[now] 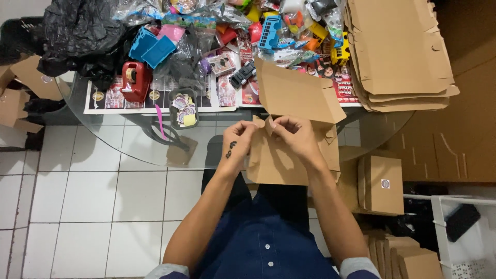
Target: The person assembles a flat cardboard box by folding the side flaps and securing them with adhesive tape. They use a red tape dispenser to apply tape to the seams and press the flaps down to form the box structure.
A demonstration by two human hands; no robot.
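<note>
Fingers of both hands pinch the flaps of a half-folded brown cardboard box blank [289, 129] — the left hand [238, 138] and right hand [295, 135] close together, held over the near edge of the round glass table [129, 144]. On the table's right end lies a tall stack of flat brown cardboard blanks [400, 51]. A crumpled black plastic bag [77, 31] sits at the far left. Beside the person's right stands a folded brown box with a round sticker [382, 185]. Smaller still — a red tape dispenser [135, 80].
</note>
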